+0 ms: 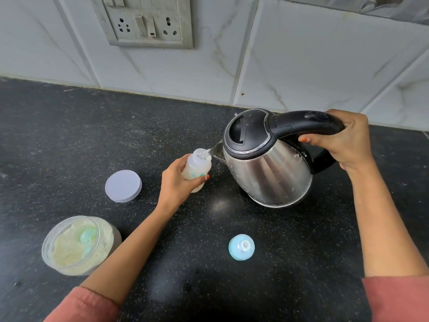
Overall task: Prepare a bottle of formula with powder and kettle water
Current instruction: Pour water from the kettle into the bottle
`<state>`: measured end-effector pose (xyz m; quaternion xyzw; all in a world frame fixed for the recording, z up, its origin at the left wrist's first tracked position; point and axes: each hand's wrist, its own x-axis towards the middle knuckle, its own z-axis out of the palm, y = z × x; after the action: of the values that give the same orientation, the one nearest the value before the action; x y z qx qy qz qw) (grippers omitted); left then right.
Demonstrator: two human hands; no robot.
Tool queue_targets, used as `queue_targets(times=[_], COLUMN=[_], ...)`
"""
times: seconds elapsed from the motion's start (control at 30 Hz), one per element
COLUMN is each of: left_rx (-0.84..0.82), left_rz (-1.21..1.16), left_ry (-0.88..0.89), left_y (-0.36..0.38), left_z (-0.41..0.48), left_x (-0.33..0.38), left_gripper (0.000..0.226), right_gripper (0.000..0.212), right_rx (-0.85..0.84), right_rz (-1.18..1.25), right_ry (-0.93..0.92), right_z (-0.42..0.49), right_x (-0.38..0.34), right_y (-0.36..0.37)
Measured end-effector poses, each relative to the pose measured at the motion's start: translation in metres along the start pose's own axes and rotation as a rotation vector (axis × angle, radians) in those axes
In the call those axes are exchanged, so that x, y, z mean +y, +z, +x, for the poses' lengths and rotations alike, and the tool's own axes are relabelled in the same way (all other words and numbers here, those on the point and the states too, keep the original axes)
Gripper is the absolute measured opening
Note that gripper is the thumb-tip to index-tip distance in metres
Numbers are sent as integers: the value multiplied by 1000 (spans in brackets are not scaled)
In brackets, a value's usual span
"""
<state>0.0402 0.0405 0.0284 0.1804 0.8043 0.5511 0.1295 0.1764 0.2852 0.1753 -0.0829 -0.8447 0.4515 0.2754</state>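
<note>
- L hand grasps small clear plastic baby bottle round its lower body, thumb on the near side. Bottle is lifted off the counter, tilted w/ its open mouth toward the right.
- Bottle sits centre of scene, just left of the kettle spout. Pale creamy contents in the lower part; teal print on its side.
- R hand clenched round black plastic handle of the rounded stainless-steel electric kettle. Fingers wrap under the handle, thumb across the near side.
- Kettle is raised and tipped left, black lid shut. Spout is right at the bottle mouth, and a thin clear stream of water runs into it.
- Round lavender plastic lid lies flat on the counter, left of the bottle, apart from it.
- Clear round jar of pale yellow powder at near left, open. A pale green plastic scoop rests in the powder.
- Light blue bottle collar w/ clear teat stands on the counter near centre, between the two forearms, well apart from the bottle.
- All on a black speckled stone countertop. White marbled wall tiles at far side, w/ a grey switch-and-socket panel at far left-centre.
- Dusty-pink sleeves at both near corners.
</note>
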Motion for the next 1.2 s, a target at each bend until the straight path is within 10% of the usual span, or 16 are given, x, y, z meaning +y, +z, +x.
queue_targets(times=[1.2], left_rx=[-19], left_rz=[18], left_ry=[-19], left_y=[20], left_z=[-12], left_x=[13], left_gripper=[66], right_gripper=[29], right_rx=[368], right_rz=[508], right_ry=[111], right_z=[-42], right_x=[108], right_y=[-53])
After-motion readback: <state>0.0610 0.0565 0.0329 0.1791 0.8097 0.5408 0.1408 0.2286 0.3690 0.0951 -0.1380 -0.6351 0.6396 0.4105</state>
